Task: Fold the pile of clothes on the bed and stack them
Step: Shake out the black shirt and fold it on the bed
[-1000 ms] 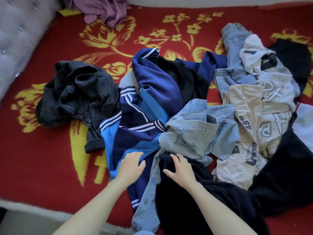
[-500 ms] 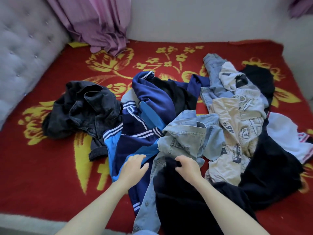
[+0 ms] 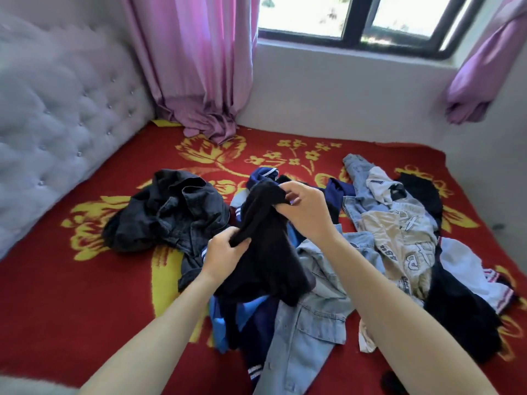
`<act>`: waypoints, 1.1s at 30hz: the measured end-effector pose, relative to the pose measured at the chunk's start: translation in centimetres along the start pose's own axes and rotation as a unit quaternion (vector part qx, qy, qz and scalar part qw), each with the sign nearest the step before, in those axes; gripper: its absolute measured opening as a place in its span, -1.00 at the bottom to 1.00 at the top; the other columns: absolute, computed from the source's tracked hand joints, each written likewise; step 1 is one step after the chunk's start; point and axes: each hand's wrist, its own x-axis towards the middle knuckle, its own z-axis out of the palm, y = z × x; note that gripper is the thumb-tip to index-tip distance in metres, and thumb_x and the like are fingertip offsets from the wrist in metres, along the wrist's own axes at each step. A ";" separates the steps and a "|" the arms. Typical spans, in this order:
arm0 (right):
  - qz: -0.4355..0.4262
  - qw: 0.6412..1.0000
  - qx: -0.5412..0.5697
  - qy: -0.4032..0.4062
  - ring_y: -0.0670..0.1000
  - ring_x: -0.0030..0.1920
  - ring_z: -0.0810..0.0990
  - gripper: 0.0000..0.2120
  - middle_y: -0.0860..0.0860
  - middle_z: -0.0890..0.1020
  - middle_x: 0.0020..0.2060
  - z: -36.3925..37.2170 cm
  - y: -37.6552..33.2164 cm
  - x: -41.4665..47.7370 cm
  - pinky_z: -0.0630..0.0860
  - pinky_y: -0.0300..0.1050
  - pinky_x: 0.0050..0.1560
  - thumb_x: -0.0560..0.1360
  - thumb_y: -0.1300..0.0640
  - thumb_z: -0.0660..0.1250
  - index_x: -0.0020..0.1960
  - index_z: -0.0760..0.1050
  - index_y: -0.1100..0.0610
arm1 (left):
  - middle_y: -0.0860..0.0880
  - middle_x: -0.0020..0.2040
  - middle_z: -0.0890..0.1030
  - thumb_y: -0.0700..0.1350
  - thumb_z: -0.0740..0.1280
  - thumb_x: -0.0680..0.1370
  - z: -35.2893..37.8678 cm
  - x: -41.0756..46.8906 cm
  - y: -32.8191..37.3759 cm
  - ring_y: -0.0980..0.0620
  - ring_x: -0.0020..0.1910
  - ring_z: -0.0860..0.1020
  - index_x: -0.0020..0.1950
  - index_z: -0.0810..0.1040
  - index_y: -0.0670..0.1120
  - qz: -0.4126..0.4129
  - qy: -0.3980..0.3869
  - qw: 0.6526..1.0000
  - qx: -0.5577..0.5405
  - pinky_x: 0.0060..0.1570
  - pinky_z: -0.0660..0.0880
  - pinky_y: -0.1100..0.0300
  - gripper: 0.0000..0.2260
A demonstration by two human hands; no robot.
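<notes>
Hanging above the near middle of the pile, a black garment (image 3: 266, 252) is bunched between both hands. The left hand (image 3: 225, 253) grips a lower fold with curled fingers, and the right hand (image 3: 306, 209), higher and farther, pinches the top edge. The garment's bottom hangs over a light denim jacket (image 3: 308, 326) and a blue striped top (image 3: 245, 317), partly hiding both. What kind of garment it is cannot be told. Left of the pile a dark denim jacket (image 3: 171, 215) lies crumpled. To the right lie a beige printed shirt (image 3: 399, 240) and more black cloth (image 3: 462, 315). Bare red blanket (image 3: 57, 309) spreads at near left and beyond the pile, ending at a tufted headboard (image 3: 62, 132) on the left and the far wall under a pink curtain (image 3: 196, 75).
</notes>
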 end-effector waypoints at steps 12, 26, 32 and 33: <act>-0.022 0.985 0.033 0.168 -0.28 -0.39 0.48 -0.86 -0.21 0.53 -0.36 13.7 -13.4 5.2 0.36 -0.44 -0.27 0.38 0.31 0.40 -0.19 0.53 0.09 | 0.17 -0.25 0.57 -0.24 0.41 0.46 -25.0 3.5 -0.2 0.32 -0.27 0.53 -0.17 0.56 -0.02 0.143 0.089 0.985 0.020 -0.21 0.39 0.51 -0.87; 0.415 0.886 -0.194 0.066 0.21 0.10 0.54 -0.76 0.22 0.61 0.06 18.1 6.0 -4.8 0.40 -0.04 0.08 0.47 0.24 0.27 0.13 0.51 0.25 | -0.05 -0.02 0.63 -0.15 0.34 0.49 -22.3 -0.8 -21.0 -0.06 0.04 0.56 0.07 0.57 -0.13 -0.222 -0.044 0.964 0.139 0.01 0.41 0.17 -0.83; 0.373 0.905 -0.198 -0.054 0.13 0.10 0.54 -0.73 0.14 0.58 0.09 21.9 6.8 -5.5 0.39 -0.11 0.01 0.49 0.20 0.27 0.17 0.51 0.19 | -0.06 -0.01 0.63 -0.15 0.32 0.50 -19.6 -2.9 -23.8 -0.06 0.04 0.55 0.06 0.57 -0.13 -0.283 -0.072 0.943 0.158 0.02 0.41 0.18 -0.84; 0.369 0.905 -0.200 -0.070 0.12 0.09 0.54 -0.74 0.13 0.57 0.09 22.4 6.9 -5.6 0.39 -0.12 0.00 0.49 0.20 0.27 0.17 0.51 0.18 | -0.05 -0.01 0.63 -0.15 0.32 0.50 -19.2 -2.8 -24.0 -0.05 0.04 0.56 0.05 0.58 -0.12 -0.289 -0.074 0.941 0.158 0.03 0.42 0.17 -0.84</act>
